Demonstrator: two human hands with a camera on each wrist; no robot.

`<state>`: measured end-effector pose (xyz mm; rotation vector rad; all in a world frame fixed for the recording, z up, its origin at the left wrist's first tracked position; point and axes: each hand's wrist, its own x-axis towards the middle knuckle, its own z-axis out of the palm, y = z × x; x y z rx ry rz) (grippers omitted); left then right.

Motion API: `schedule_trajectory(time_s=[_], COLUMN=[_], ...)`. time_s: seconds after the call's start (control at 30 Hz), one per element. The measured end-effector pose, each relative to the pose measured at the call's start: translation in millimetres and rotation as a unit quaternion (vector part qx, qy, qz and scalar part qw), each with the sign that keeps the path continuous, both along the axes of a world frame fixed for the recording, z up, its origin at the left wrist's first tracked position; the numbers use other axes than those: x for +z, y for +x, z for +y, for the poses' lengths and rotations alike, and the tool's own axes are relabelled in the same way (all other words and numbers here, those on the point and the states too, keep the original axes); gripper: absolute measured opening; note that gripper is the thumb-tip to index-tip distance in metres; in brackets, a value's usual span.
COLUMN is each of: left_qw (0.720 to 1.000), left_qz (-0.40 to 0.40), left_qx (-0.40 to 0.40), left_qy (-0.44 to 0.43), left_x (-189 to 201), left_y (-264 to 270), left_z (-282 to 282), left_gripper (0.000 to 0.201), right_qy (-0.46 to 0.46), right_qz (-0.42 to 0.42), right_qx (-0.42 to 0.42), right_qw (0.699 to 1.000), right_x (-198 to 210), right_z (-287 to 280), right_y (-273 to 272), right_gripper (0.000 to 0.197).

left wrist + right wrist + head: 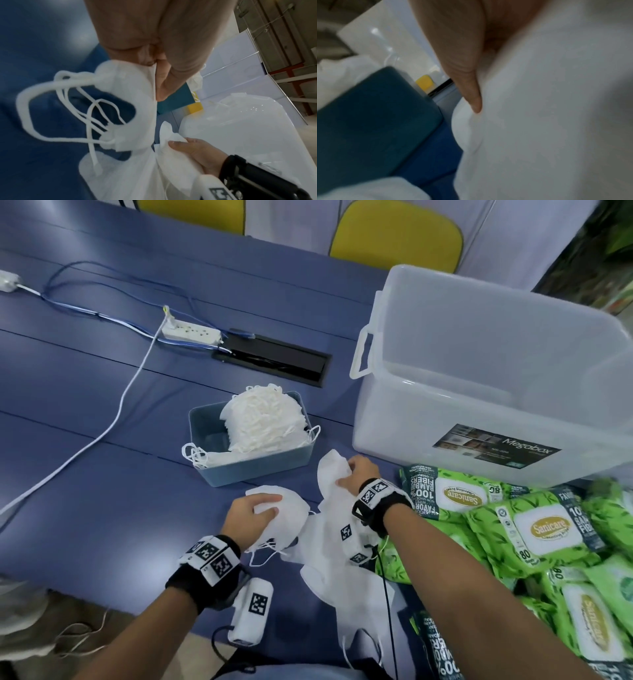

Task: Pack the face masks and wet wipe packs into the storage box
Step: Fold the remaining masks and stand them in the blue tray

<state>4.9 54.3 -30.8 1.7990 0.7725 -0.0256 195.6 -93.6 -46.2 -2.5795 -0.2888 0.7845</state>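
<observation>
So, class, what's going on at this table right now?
A person is gathering loose white face masks on the blue table. The left hand grips one bunch and the right hand grips another. More masks sit in a small teal tray. The clear storage box looks empty so far, with green wet wipe packs piled beside it.

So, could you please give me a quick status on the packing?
Left hand gripping masks; right hand gripping another mask. Storage box empty. Wet wipe packs waiting beside it.

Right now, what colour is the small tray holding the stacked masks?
Dusty teal-blue small tray, clearest in the head view.
</observation>
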Motion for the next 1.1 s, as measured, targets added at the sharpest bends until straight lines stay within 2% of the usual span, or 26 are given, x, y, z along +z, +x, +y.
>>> schedule_trajectory(time_s=[0.1,0.2,0.3,0.37,0.47,0.53,0.6,0.63,0.7,0.77,0.83,0.9,0.93,1.0,1.1], left_qw=[1.000,0.999,0.991,0.977,0.938,0.925,0.928,0.932,0.937,0.939,0.949,0.965,0.971,0.977,0.976], left_qz=[-0.006,-0.035,-0.071,-0.100,-0.148,-0.172,-0.190,-0.194,-0.189,-0.171,-0.173,-0.188,-0.192,-0.195,-0.200], left_qx=[0.008,0.007,0.035,0.067,0.097,0.100,0.078,0.058,0.036,0.032,0.019,0.018,0.022,0.031,0.076], left_qy=[-0.008,-0.040,-0.110,-0.176,-0.296,-0.323,-0.311,-0.300,-0.292,-0.296,-0.262,-0.181,-0.139,-0.085,-0.050], left_x=[0,6,21,34,52,62,72,75,80,80,81,81,80,73,66], left_y=[5,14,27,36,44,44,42,41,40,40,38,35,34,35,37], left_z=[-5,-10,-19,-27,-34,-38,-40,-42,-46,-49,-56,-61,-59,-51,-37], left_gripper=[0.023,0.020,0.019,0.020,0.023,0.025,0.035,0.043,0.059,0.074,0.056,0.016,0.017,0.036,0.055], right_qy=[0.097,0.244,0.334,0.368,0.410,0.391,0.349,0.316,0.248,0.206,0.189,0.184,0.182,0.188,0.232], right_qz=[0.035,0.030,0.011,-0.017,-0.097,-0.235,-0.366,-0.416,-0.482,-0.517,-0.529,-0.509,-0.485,-0.415,-0.299], right_qx=[-0.029,-0.104,-0.165,-0.181,-0.198,-0.157,-0.057,0.003,0.107,0.176,0.218,0.240,0.245,0.220,0.119], right_qw=[0.994,0.964,0.928,0.912,0.885,0.876,0.861,0.853,0.834,0.812,0.798,0.806,0.820,0.863,0.918], right_x=[-1,18,49,65,82,93,103,104,99,93,90,89,88,86,87], right_z=[-14,-30,-43,-47,-57,-65,-70,-71,-69,-64,-59,-58,-59,-68,-92], right_y=[0,-10,-27,-37,-49,-56,-62,-65,-73,-82,-92,-101,-104,-105,-92], right_gripper=[0.030,0.028,0.011,0.009,0.012,0.014,0.005,0.009,0.023,0.031,0.028,0.027,0.029,0.037,0.052])
